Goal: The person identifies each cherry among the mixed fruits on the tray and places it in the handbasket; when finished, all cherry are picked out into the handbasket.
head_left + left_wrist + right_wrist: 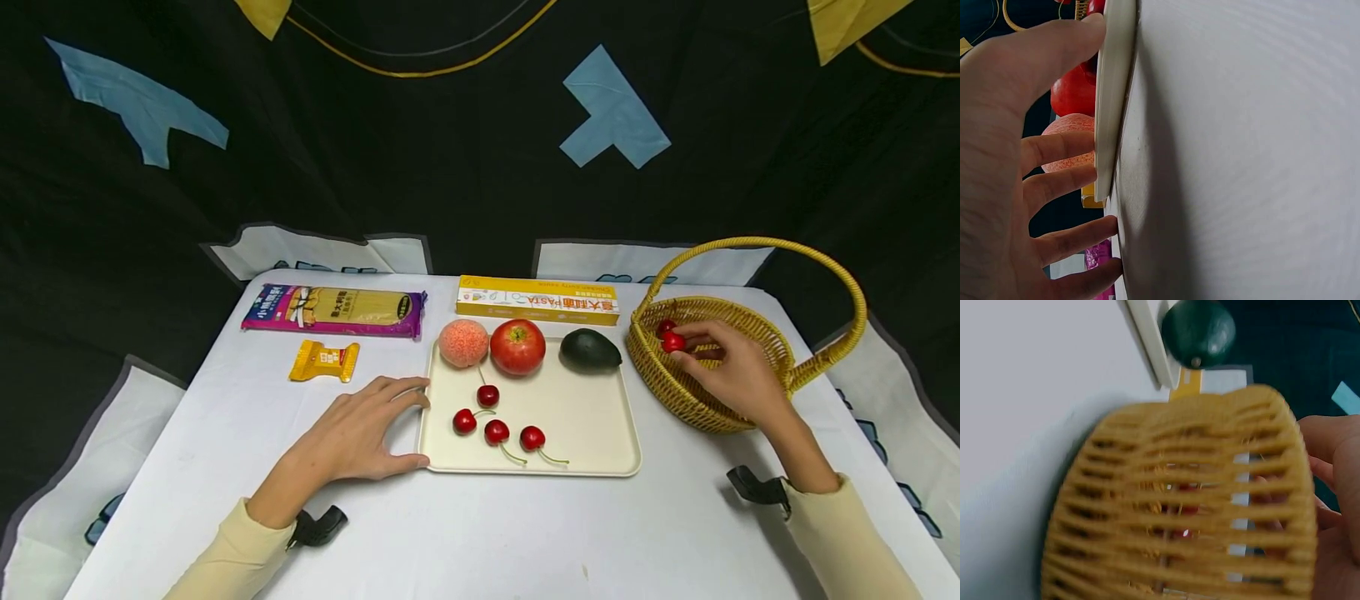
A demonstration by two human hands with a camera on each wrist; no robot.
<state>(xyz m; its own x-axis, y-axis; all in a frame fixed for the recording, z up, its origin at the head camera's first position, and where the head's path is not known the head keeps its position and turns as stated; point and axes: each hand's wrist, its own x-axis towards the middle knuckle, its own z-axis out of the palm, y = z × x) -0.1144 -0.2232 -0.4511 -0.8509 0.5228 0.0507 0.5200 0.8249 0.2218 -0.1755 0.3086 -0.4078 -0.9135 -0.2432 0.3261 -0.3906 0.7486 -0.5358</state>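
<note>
A cream tray [600, 454] in the middle of the white table carries a peach [463, 342], a red apple [517, 346], a dark avocado [590, 350] and several stemmed cherries [496, 432]. My left hand [414, 423] lies flat on the table, fingers and thumb touching the tray's left edge [1113, 94]. My right hand [678, 346] reaches into the yellow wicker basket [757, 321] and pinches a red cherry [672, 341]. A second cherry [664, 326] lies in the basket. In the right wrist view the basket [1185, 506] fills the frame, with the avocado [1199, 332] behind it.
A yellow pasta box [537, 300] lies behind the tray. To its left sits a purple noodle packet [333, 310], with a small yellow packet [324, 361] in front of it. The basket's tall handle [825, 258] arches over my right hand. Black cloth hangs behind the table.
</note>
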